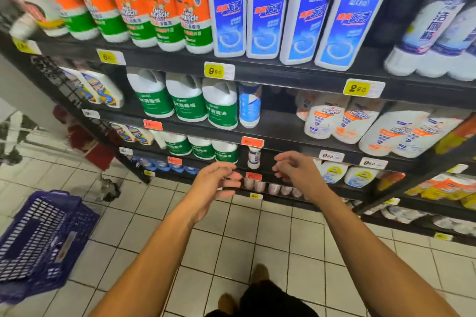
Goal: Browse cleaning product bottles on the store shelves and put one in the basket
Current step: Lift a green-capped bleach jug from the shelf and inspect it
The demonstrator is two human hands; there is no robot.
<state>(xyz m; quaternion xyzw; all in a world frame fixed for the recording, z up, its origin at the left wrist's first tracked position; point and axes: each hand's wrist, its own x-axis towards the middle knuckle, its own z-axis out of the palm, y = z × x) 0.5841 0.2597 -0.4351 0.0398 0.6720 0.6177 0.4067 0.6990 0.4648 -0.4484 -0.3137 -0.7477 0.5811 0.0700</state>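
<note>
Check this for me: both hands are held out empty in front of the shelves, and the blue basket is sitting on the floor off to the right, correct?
Not quite. The blue basket sits on the floor to the left, as the head view shows. The left hand and right hand are indeed empty before the shelves.

White square floor tiles (268, 237) with dark grout lines run beneath the shelving. Yellow price tags (219, 70) and red-orange price tags (252, 141) sit on the shelf edges. Brown shoes (259, 273) stand on the tiles.
</note>
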